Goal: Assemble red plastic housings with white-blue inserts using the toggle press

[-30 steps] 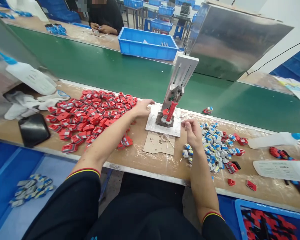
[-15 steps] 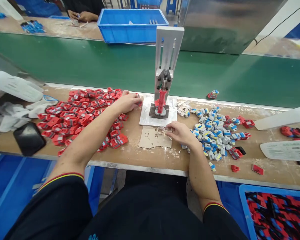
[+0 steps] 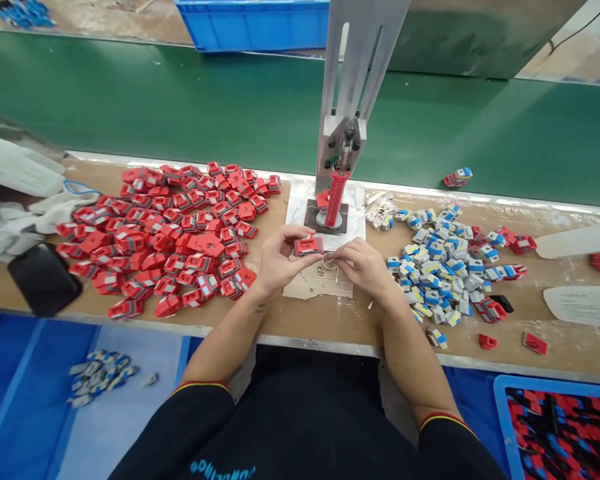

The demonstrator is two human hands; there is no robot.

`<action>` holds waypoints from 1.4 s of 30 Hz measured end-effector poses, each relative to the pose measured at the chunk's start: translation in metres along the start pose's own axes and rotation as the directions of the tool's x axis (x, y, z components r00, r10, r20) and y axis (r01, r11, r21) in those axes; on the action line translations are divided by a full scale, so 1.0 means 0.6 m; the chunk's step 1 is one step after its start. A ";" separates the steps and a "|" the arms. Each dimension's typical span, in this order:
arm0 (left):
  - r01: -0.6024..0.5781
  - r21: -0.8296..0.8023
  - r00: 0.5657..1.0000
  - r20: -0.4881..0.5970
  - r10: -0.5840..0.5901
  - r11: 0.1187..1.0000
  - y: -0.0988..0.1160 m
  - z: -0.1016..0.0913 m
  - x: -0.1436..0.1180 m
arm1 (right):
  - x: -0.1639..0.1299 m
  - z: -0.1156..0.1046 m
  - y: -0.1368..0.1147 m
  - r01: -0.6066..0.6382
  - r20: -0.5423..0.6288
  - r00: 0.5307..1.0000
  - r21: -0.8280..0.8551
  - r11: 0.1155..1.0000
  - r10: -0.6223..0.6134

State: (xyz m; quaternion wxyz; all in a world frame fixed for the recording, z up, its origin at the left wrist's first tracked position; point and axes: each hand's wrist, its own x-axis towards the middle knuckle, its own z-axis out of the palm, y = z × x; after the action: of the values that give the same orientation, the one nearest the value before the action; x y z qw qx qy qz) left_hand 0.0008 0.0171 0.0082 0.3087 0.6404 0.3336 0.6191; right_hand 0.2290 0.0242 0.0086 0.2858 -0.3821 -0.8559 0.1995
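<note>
The left hand [image 3: 279, 261] was closed on a single red part [image 3: 309, 245], gripped between thumb and fingers and held just above the near edge of the metal base plate [image 3: 300, 203]. The right hand [image 3: 363, 265] was pinched on a small wire ring [image 3: 329, 261], thin and partly hidden by the fingers, just right of the red part and over a scrap of cardboard [image 3: 316, 285] lying on the table [image 3: 330, 317]. The two hands were close together, near the centre of the table. Directly beyond them stood a hand press [image 3: 341, 143] with a red grip [image 3: 337, 198], upright on the base plate. A large heap of red parts [image 3: 170, 230] lay to the left, well spread toward the near edge. A heap of blue and white parts [image 3: 440, 260] lay to the right, with a few red pieces mixed in. A black phone [image 3: 44, 285] rested at the far left, near white gloves [image 3: 15, 217]. A green conveyor belt [image 3: 180, 107] ran along the far side of the table.
</note>
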 end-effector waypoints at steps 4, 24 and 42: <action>-0.031 0.057 1.000 0.003 0.031 0.998 0.009 -0.005 -0.012 | 0.000 -0.008 0.001 -0.072 0.040 0.997 -0.025 0.997 0.073; -0.121 0.172 0.991 0.083 0.108 0.978 0.022 -0.019 -0.013 | -0.088 -0.113 -0.013 -0.234 0.083 0.958 -0.332 0.914 0.276; -0.132 0.088 0.988 0.091 0.124 0.987 0.016 -0.021 -0.020 | -0.120 -0.191 0.025 -0.458 -0.268 0.889 -0.463 0.759 0.372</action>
State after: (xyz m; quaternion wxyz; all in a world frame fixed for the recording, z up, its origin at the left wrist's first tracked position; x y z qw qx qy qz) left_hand -0.0113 0.0016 0.0092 0.2516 0.7004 0.3069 0.5933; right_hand 0.3500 -0.0078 0.0627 0.1895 -0.6392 -0.7453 -0.0088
